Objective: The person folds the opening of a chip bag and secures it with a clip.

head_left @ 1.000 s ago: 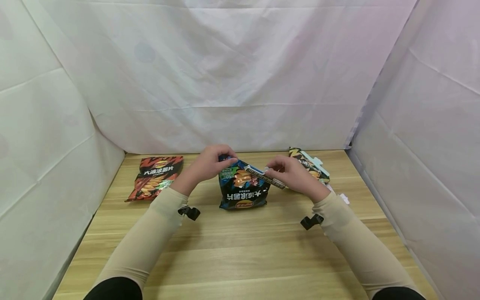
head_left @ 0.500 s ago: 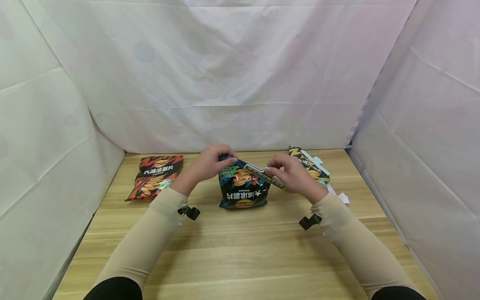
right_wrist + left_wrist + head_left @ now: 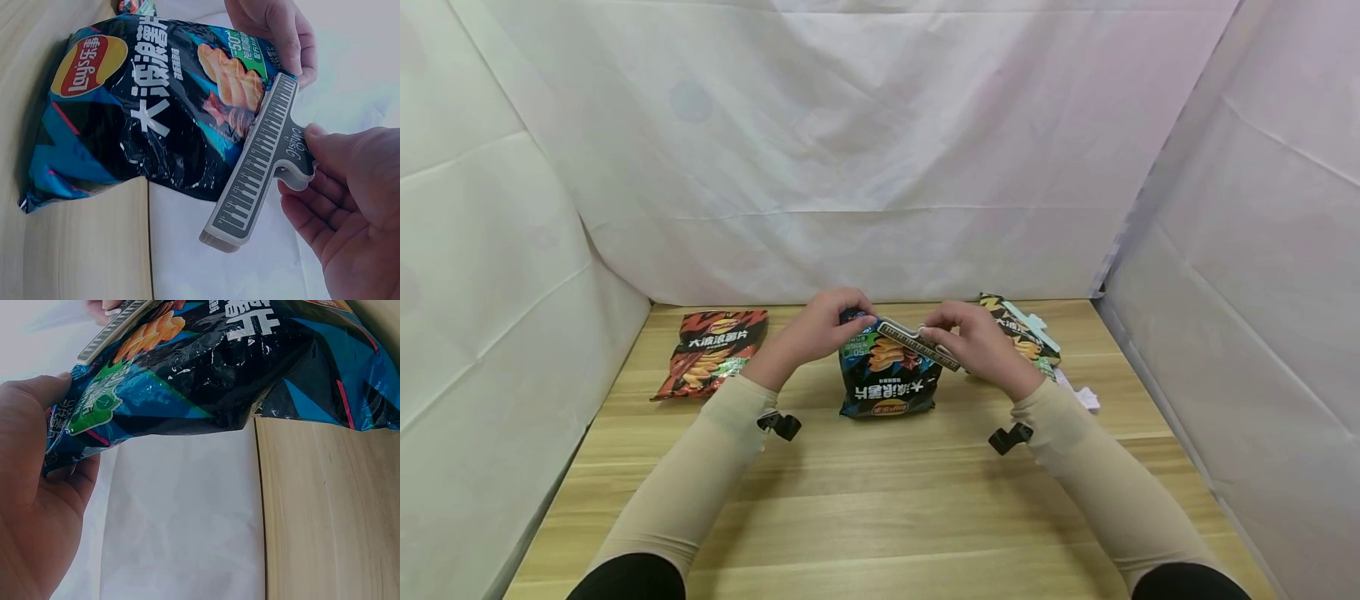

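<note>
A blue-and-black potato chip bag (image 3: 889,385) stands upside down near the back middle of the table, its printed text inverted in the head view. My left hand (image 3: 829,329) pinches the bag's upper left corner between thumb and fingers, as the left wrist view also shows. A long dark-grey bag clip (image 3: 256,164) with piano-key print lies across the bag's open-end edge, slanting down to the right. Its handle is pinched by the thumb and fingers of my right hand (image 3: 350,200). The jaws sit over the bag's edge; how deep is hidden.
To the left lies a red chip bag (image 3: 713,354). At the back right is a black-and-yellow chip bag (image 3: 1000,312) with a light-blue clip (image 3: 1032,323) on it. Beside my right wrist lies a small white object (image 3: 1086,398). White cloth walls (image 3: 865,167) enclose the table (image 3: 880,508).
My right hand has shifted a little to the left with the piano-print clip, bringing it nearer to my left hand. The left hand and the bag have stayed almost still.
</note>
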A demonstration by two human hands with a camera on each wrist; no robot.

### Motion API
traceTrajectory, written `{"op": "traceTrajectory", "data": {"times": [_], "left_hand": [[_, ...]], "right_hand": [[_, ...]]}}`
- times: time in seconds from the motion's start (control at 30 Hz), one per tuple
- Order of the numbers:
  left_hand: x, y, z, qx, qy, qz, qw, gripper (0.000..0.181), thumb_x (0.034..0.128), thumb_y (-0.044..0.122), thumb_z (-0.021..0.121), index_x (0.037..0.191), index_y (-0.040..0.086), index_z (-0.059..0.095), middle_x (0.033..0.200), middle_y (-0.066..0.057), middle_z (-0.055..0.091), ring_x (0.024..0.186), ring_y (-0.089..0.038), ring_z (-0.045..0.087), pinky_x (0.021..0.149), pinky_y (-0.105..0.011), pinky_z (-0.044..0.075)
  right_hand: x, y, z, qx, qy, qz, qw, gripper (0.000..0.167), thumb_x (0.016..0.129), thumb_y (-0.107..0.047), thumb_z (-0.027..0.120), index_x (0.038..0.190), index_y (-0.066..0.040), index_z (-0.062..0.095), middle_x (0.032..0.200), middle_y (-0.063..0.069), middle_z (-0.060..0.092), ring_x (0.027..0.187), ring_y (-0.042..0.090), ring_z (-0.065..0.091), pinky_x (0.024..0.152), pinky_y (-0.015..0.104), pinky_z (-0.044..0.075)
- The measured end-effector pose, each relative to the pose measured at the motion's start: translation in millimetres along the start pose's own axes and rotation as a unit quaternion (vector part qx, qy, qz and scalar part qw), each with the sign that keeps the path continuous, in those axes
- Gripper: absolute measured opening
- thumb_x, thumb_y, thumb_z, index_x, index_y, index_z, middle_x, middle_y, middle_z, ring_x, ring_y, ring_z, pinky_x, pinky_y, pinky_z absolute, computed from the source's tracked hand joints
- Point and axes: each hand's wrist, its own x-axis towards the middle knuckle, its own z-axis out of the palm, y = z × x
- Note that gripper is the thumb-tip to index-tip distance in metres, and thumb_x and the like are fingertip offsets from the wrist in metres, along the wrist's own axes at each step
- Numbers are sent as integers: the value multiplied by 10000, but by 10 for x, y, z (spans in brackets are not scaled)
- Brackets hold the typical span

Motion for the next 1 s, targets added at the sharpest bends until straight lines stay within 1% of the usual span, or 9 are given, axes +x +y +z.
{"op": "traceTrajectory", "data": {"times": [0.13, 0.33, 0.47, 0.67, 0.77, 0.9, 1.0], "left_hand": [[8, -1, 9, -164, 11, 124, 9998, 58, 1120, 123, 684, 1119, 104, 739, 1050, -22, 700, 868, -191, 623, 777, -397, 544], [10, -15, 23, -251, 72, 154, 9995, 66, 1136, 112, 647, 1124, 90, 709, 1059, -33, 675, 861, -201, 609, 775, -398, 534], [7, -20, 28, -313, 108, 117, 9994, 85, 1155, 111, 604, 1134, 91, 684, 1033, -41, 647, 802, -217, 569, 731, -395, 508], [10, -11, 30, -378, 132, 81, 9992, 128, 1183, 132, 538, 1131, 105, 652, 945, -53, 585, 697, -228, 507, 667, -383, 465], [16, -10, 33, -373, 146, 137, 9991, 153, 1192, 148, 516, 1116, 105, 642, 923, -55, 563, 692, -226, 498, 673, -384, 456], [19, -15, 37, -391, 185, 191, 9989, 183, 1202, 167, 489, 1102, 111, 631, 927, -53, 553, 729, -225, 489, 707, -394, 446], [16, -15, 36, -422, 196, 184, 9987, 192, 1206, 176, 480, 1110, 110, 633, 936, -57, 552, 746, -230, 484, 724, -407, 440]], "right_hand": [[25, -14, 14, 91, 62, -40, 9999, 42, 1045, -156, 804, 1031, -148, 843, 1010, -37, 749, 890, 156, 675, 771, 402, 544], [42, -23, 36, 120, 141, -117, 9998, 44, 1047, -159, 802, 1028, -155, 842, 991, -45, 750, 877, 155, 673, 760, 405, 533], [60, -34, 49, 62, 149, -124, 9998, 42, 1050, -163, 800, 1042, -162, 841, 999, -50, 749, 882, 150, 668, 764, 410, 528], [89, -52, 54, -19, 137, -111, 9998, 44, 1053, -160, 796, 1045, -158, 839, 998, -46, 746, 883, 146, 669, 763, 411, 530], [97, -66, 54, -48, 140, -82, 9999, 45, 1053, -161, 796, 1044, -158, 840, 997, -46, 745, 876, 145, 668, 760, 412, 533], [101, -78, 59, -64, 133, -46, 9999, 47, 1057, -163, 791, 1052, -155, 837, 1001, -40, 744, 878, 150, 672, 763, 415, 540], [92, -72, 63, 65, 41, 51, 10000, 49, 1065, -185, 784, 1073, -151, 819, 1003, -27, 731, 891, 157, 677, 766, 422, 546]]}}
